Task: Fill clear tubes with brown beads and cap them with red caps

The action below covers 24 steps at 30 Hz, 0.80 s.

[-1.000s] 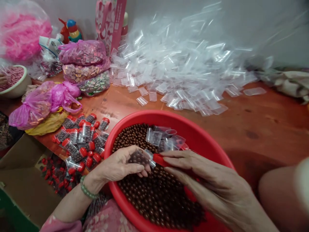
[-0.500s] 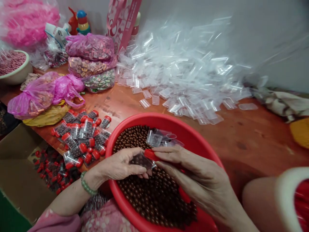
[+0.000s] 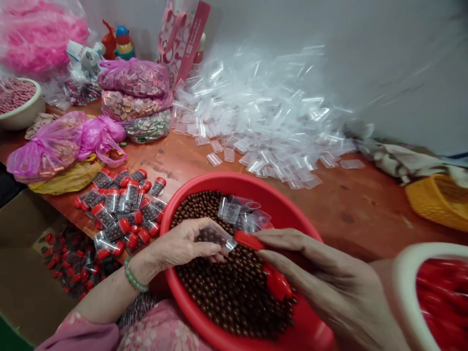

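My left hand [image 3: 195, 246], with a green bead bracelet at the wrist, grips a small clear plastic case [image 3: 215, 236] partly filled with dark balls. The open end of the case points right. A red cap [image 3: 247, 240] is pinched between the thumb and fingers of my right hand [image 3: 321, 278], just off that end. Both hands are over a red basin [image 3: 318, 234] of shiny brown balls [image 3: 226, 297]. Several clear empty cases [image 3: 237, 213] lie on the balls at the back. More red caps [image 3: 280, 285] rest in the basin near my right fingers.
Filled red-capped cases [image 3: 124, 207] are heaped left of the basin, above a cardboard box [image 3: 22, 253] holding more. A large pile of clear cases [image 3: 256, 122] lies against the wall. At right stand a white tub [image 3: 405, 287] of red pieces and a yellow basket [image 3: 435, 202].
My right hand has drawn slightly right with the red cap, opening a small gap from the case. My left hand stays nearly in place. The view has turned slightly right.
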{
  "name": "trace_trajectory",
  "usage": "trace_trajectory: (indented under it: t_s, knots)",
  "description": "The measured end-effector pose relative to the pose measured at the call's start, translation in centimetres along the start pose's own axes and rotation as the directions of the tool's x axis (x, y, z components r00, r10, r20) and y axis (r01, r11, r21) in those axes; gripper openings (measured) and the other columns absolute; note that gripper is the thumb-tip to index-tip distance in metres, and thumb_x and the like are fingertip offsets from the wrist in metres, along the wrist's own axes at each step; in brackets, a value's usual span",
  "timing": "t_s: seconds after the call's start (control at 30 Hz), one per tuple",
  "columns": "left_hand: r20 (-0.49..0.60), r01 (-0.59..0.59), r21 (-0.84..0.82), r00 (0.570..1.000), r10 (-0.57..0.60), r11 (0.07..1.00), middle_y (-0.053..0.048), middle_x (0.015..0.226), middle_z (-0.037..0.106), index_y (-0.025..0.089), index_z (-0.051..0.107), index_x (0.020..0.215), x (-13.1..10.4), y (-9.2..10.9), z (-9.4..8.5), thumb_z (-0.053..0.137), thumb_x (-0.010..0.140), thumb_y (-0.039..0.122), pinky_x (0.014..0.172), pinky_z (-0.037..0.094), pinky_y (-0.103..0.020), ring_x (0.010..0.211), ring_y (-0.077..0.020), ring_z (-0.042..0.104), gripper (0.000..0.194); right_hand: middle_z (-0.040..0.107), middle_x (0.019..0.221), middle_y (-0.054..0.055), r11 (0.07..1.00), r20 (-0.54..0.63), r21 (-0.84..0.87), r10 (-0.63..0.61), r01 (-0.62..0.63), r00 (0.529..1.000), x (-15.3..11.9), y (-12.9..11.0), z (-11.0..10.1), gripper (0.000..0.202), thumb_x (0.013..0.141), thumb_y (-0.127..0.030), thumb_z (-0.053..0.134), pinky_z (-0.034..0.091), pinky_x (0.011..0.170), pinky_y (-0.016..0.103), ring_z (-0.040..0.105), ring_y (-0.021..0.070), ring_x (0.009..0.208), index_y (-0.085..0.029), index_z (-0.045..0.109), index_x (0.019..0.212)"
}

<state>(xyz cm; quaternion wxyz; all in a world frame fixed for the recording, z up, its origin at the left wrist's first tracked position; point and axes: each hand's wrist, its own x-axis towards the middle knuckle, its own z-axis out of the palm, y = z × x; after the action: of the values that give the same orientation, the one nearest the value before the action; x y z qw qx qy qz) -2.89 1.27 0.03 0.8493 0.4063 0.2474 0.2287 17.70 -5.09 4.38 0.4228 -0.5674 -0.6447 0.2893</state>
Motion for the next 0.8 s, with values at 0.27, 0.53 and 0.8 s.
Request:
trace_trajectory:
  t_s: [0.27, 0.53, 0.8]
  knots:
    - [-0.332, -0.078, -0.117, 0.943, 0.035, 0.990, 0.001, 0.078, 0.062, 0.013, 0.060, 0.090, 0.5, 0.2, 0.4, 0.083, 0.063, 0.031, 0.062, 0.046, -0.023, 0.065, -0.0090, 0.059, 0.040, 0.074, 0.091, 0.003, 0.994, -0.072, 0.088, -0.056, 0.062, 0.996, 0.9, -0.7, 3.7, 0.018, 0.080, -0.015, 0.068, 0.059, 0.073, 0.025, 0.071, 0.0156, 0.081, -0.029, 0.075, 0.090]
    - [-0.345, -0.068, 0.048, 0.935, 0.080, 0.997, 0.004, 0.072, 0.057, 0.015, 0.057, 0.086, 0.5, 0.5, 0.4, 0.080, 0.066, 0.029, 0.063, 0.043, -0.022, 0.063, -0.0082, 0.055, 0.033, 0.074, 0.084, 0.004, 0.929, 0.003, 0.282, 0.248, -0.238, 0.969, 0.5, -0.1, 2.9, 0.033, 0.070, -0.030, 0.079, 0.059, 0.065, 0.024, 0.072, 0.0172, 0.076, -0.024, 0.068, 0.100]
    - [-0.313, -0.044, 0.237, 0.942, 0.119, 0.971, 0.002, 0.075, 0.059, 0.016, 0.056, 0.085, 0.4, 0.7, 0.6, 0.073, 0.073, 0.026, 0.071, 0.043, -0.024, 0.071, -0.0107, 0.054, 0.022, 0.075, 0.071, 0.002, 0.903, -0.110, 0.308, 0.347, -0.300, 0.932, 1.0, 0.5, 4.2, 0.019, 0.070, -0.032, 0.078, 0.059, 0.052, 0.026, 0.069, 0.0165, 0.054, -0.022, 0.070, 0.084]
